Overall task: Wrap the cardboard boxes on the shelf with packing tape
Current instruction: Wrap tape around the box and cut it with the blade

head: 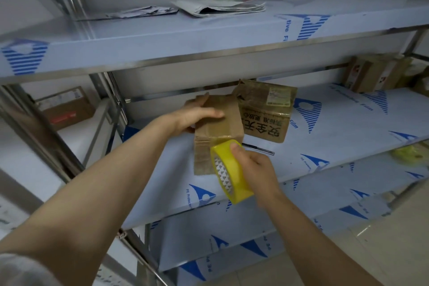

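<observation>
Cardboard box (218, 121), small, plain and brown, sits on the middle shelf (336, 144) of a metal rack, near its front edge. The left hand (197, 116) grips the box's left side and top, thumb laid flat across the top, pinning it down. The right hand (253, 169) is closed around a yellowish roll of packing tape (229, 169), held just against the box's front face, thumb resting on the roll's top edge. A clear strip of tape seems to run from the roll onto the box top, though where it ends is hard to tell.

To do this step well, the left grip should probably keep the box from sliding while the right hand pulls the roll down the front face under steady tension, so the tape lies flat without wrinkles.

A second box (267, 111) stands just beside it on the right, touching or nearly so, printed with large Chinese characters seen upside down, including 安全, and bearing a pale label too small to read. The shelves' blue-and-white film reads "PE Protective Film".
</observation>
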The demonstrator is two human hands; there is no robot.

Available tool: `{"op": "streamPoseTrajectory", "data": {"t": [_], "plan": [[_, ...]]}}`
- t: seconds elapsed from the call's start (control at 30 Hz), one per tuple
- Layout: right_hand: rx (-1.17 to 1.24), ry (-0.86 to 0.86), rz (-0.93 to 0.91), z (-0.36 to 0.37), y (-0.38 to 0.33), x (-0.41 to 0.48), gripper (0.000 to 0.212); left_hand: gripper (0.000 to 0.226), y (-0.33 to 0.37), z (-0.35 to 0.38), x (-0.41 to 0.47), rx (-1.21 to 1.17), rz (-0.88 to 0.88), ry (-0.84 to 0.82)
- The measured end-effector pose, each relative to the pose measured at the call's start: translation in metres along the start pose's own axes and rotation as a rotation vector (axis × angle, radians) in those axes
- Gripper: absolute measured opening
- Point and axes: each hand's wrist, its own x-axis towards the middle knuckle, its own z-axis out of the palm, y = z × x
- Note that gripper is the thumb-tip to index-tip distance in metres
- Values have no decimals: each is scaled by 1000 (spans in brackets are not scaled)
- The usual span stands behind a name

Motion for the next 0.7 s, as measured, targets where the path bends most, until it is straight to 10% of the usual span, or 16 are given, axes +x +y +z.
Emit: {"op": "streamPoseTrajectory", "data": {"t": [0.27,0.7], "plan": [[236,-227,80,-27,-64,16,20,38,-12,-22,-3,-36,-213,-111],[139,-438,131,32,-126,69,32,87,-55,-27,2,-399,-338,48]]}}
